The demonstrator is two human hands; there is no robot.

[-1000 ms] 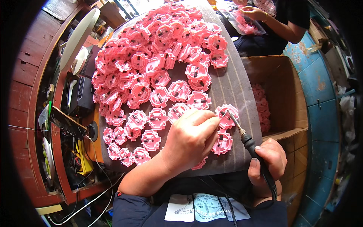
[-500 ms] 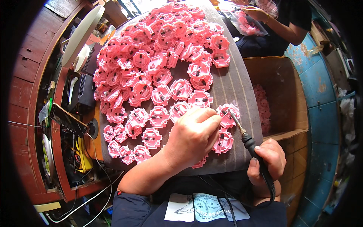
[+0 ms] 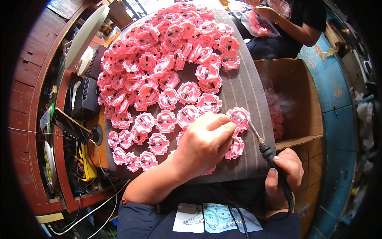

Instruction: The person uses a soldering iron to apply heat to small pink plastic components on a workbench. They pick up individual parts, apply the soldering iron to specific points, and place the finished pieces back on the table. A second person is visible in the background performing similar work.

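My left hand (image 3: 205, 141) is closed over the lower middle of the pink plastic pieces (image 3: 166, 120), its pinched fingertips beside one piece (image 3: 238, 116) at the right; what it grips is hidden. My right hand (image 3: 286, 169) grips the black handle of a soldering iron (image 3: 266, 153), whose metal tip reaches up-left to that same piece's right side. Many similar pieces, with small black parts in them, are heaped over the dark striped board (image 3: 250, 159) and spread in looser rows nearer me.
At right stands an open cardboard box (image 3: 302, 99) with pink pieces inside. Another person's hand (image 3: 270, 14) holds a clear bag (image 3: 260, 26) at top right. A cluttered wooden shelf (image 3: 61, 159), a black device (image 3: 85, 99) and loose cables line the left.
My right hand and the iron have shifted slightly right, the tip now nearer the piece's right edge. My left hand has moved a little. Faint smoke shows over the box.
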